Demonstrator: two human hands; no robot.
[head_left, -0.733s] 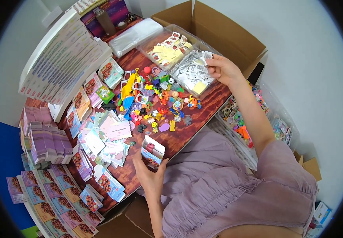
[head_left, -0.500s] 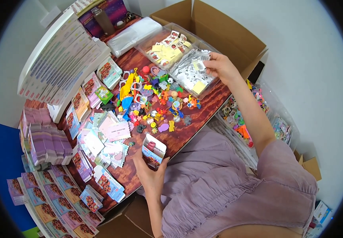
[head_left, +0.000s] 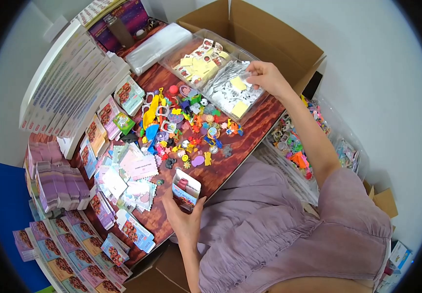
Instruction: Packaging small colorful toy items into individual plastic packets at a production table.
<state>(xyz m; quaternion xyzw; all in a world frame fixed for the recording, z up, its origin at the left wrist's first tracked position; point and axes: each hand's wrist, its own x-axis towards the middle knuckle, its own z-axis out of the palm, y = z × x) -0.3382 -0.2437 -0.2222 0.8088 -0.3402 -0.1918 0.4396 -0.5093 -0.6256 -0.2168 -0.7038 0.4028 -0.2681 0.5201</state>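
Observation:
My left hand (head_left: 183, 218) is wrapped round a small open-topped carton (head_left: 186, 188), blue with a printed front. A dark red thing (head_left: 183, 182) shows inside it. At the far side of the table, my right hand (head_left: 268, 79) reaches over a clear plastic tray (head_left: 262, 100) in two parts. Its fingertips are pinched together at a heap of silvery white printed pieces (head_left: 228, 90); what they hold is too small to make out. Yellow and red-printed pieces (head_left: 203, 63) fill the tray's other part. Small colourful plastic toys (head_left: 186, 122) lie spread between the tray and the carton.
Scallop-edged cards (head_left: 140, 166) and flat printed cartons (head_left: 135, 229) lie on the left. Tall white stacks (head_left: 74, 83) and rows of printed boxes (head_left: 69, 249) border the table. A clear bag pile (head_left: 157, 46) and cardboard box (head_left: 274, 34) stand behind; a toy bin (head_left: 340, 127) sits right.
My right hand has shifted slightly up within the same part of the tray, and a yellow piece now shows beside its fingertips. My left hand keeps its hold on the carton. The view has moved slightly.

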